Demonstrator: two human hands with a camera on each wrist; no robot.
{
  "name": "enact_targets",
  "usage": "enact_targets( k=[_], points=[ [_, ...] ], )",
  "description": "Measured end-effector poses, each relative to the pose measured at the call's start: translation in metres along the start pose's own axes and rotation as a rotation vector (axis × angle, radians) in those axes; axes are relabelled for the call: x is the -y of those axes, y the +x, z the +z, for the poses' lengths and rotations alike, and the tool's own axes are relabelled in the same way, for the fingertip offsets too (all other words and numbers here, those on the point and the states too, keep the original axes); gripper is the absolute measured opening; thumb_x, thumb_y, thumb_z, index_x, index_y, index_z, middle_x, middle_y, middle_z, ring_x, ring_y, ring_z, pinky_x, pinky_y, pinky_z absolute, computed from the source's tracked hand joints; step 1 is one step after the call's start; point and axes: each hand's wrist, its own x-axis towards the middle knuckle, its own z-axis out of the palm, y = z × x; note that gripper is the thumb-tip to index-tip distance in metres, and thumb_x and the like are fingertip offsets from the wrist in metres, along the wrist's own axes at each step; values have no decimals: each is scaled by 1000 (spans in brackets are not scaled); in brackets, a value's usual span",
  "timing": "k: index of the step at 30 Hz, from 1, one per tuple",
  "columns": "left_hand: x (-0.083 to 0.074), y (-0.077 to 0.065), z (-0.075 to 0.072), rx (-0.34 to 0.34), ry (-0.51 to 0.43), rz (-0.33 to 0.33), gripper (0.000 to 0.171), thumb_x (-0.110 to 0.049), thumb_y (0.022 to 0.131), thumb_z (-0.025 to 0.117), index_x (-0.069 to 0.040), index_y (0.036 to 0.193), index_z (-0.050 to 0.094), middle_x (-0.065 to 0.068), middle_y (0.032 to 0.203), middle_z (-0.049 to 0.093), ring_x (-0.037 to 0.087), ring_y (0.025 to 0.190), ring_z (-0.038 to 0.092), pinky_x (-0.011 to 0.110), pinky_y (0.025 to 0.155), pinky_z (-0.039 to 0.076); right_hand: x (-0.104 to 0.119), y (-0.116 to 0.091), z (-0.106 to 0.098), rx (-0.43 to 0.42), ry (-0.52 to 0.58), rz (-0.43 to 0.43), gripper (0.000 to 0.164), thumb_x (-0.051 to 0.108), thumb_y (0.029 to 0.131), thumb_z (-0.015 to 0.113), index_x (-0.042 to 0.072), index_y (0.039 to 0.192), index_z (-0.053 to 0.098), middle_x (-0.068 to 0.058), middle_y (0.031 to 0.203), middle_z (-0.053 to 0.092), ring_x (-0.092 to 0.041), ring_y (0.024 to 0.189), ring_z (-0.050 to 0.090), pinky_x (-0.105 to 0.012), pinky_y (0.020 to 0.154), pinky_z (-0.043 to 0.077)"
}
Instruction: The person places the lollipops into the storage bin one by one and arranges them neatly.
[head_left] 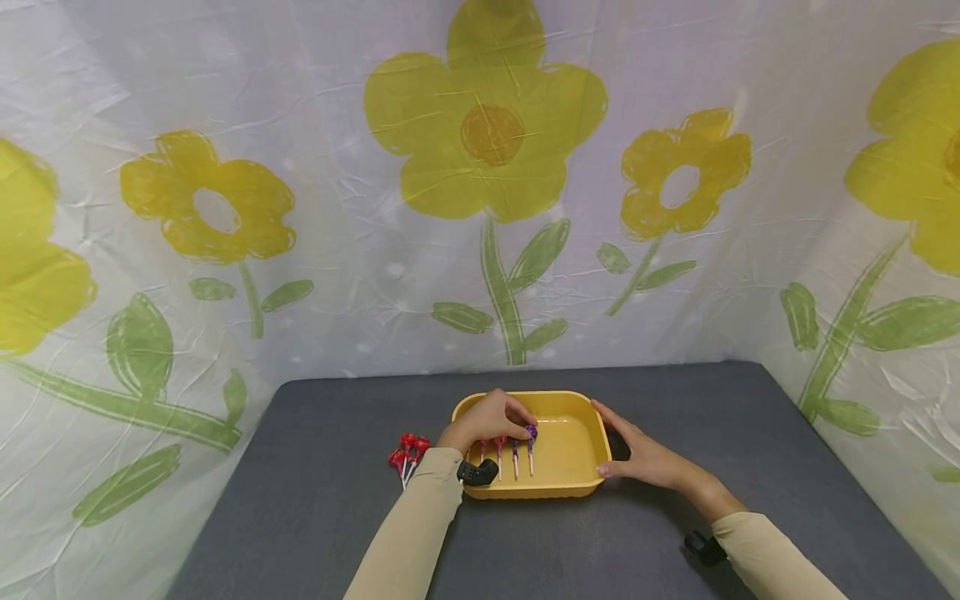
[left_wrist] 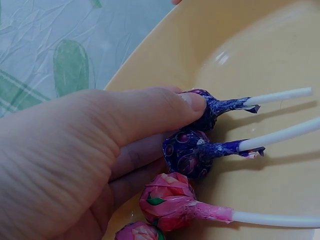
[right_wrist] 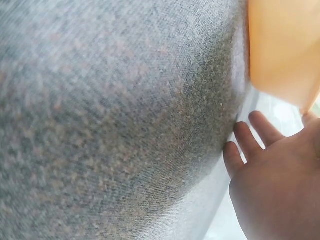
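Inside a yellow tray, my left hand pinches the wrapped head of a purple lollipop between thumb and fingers. Its white stick points toward the near side of the tray. Right beside it lies a second purple lollipop, then pink lollipops in the same row, partly hidden by the left hand and wrist in the head view. My right hand rests against the tray's right side, thumb near the front corner and fingers extended toward the back corner.
Several red lollipops lie bunched on the dark grey table, left of the tray and close to the left forearm. Behind the table hangs a pale cloth printed with yellow flowers. A black band circles the right wrist.
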Motion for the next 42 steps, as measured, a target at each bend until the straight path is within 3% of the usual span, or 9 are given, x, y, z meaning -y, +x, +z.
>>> enact_targets(
  k=[10, 42],
  points=[
    [3, 0, 1, -4, 0, -5, 17, -15, 82, 81, -15, 99, 80, 3, 97, 79, 11, 87, 74, 25, 78, 60, 0, 0, 0, 6, -4, 13, 106, 28, 82, 81, 26, 161, 10, -19, 161, 28, -47, 145, 28, -74, 106, 29],
    [2, 0, 0, 3, 9, -2, 17, -18, 84, 80, -16, 100, 80, 0, 96, 79, 8, 85, 74, 23, 77, 59, 2, 0, 0, 3, 11, 5, 106, 27, 82, 81, 26, 161, 10, -19, 162, 26, -47, 146, 27, -75, 107, 27]
  ],
)
